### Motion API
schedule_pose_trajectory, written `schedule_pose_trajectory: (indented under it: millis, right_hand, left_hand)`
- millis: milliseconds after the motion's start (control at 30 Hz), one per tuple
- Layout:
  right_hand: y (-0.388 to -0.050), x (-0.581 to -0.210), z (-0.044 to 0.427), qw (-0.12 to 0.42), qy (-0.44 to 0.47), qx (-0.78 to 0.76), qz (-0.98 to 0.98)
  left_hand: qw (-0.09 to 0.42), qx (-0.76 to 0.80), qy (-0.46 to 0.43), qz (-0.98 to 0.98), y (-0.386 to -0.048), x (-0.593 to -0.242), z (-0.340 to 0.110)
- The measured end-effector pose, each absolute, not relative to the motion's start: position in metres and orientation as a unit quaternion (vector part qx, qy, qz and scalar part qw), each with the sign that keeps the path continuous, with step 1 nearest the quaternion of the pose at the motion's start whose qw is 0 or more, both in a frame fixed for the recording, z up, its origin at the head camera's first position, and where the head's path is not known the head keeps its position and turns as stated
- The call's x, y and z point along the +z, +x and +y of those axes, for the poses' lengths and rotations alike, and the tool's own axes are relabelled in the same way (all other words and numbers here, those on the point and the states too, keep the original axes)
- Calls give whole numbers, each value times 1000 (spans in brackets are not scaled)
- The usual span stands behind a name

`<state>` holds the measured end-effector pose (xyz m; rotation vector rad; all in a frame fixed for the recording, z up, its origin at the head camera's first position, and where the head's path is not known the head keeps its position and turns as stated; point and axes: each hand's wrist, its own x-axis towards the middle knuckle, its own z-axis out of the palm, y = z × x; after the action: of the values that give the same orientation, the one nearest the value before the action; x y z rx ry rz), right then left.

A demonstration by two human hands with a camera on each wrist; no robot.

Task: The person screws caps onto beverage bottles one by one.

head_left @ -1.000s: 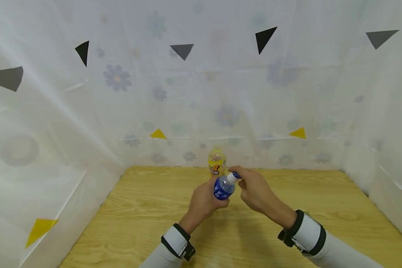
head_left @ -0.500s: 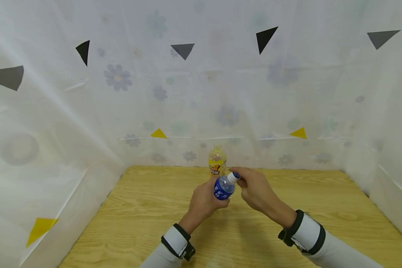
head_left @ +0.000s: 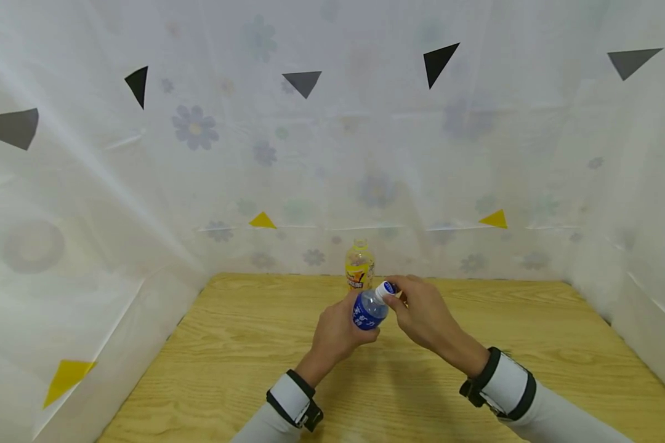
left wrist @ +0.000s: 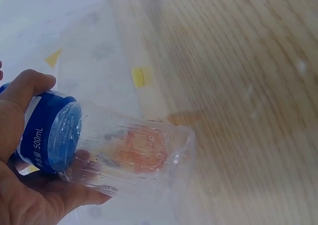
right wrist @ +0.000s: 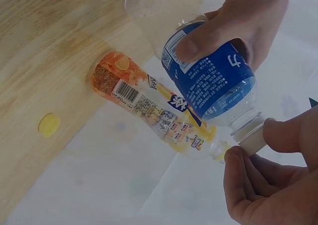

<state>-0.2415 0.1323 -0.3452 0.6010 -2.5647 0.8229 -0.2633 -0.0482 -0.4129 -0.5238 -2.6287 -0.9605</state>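
Note:
My left hand (head_left: 340, 329) grips a clear plastic bottle (left wrist: 144, 150) round its blue label, held tilted above the table. The bottle's lower part shows in the left wrist view, with droplets inside. My right hand (head_left: 423, 311) pinches the white bottle cap (right wrist: 252, 139) between thumb and fingers. That cap sits at the bottle's neck, its blue top turned up in the head view. Behind the hands an uncapped clear bottle (head_left: 359, 267) with a yellow and orange label stands upright, its lower part hidden in the head view. The right wrist view shows most of its label.
A yellow cap (right wrist: 49, 125) lies on the wooden table (head_left: 238, 344) near the labelled bottle's base. White sheeting (head_left: 321, 160) with flower prints and coloured triangles rises behind the table and along both sides.
My right fingers have shifted round the white cap: the thumb now shows on its near side and more of the blue top is visible. The left hand and both bottles stay nearly still.

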Motion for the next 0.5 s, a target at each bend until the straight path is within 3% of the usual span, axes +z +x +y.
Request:
schedule_pose_trajectory:
  millis: [500]
  right_hand:
    - [-246,-350,135,203,215,315,-902]
  left_hand:
    - [137,-340,-188,-911,-262,-411,-49]
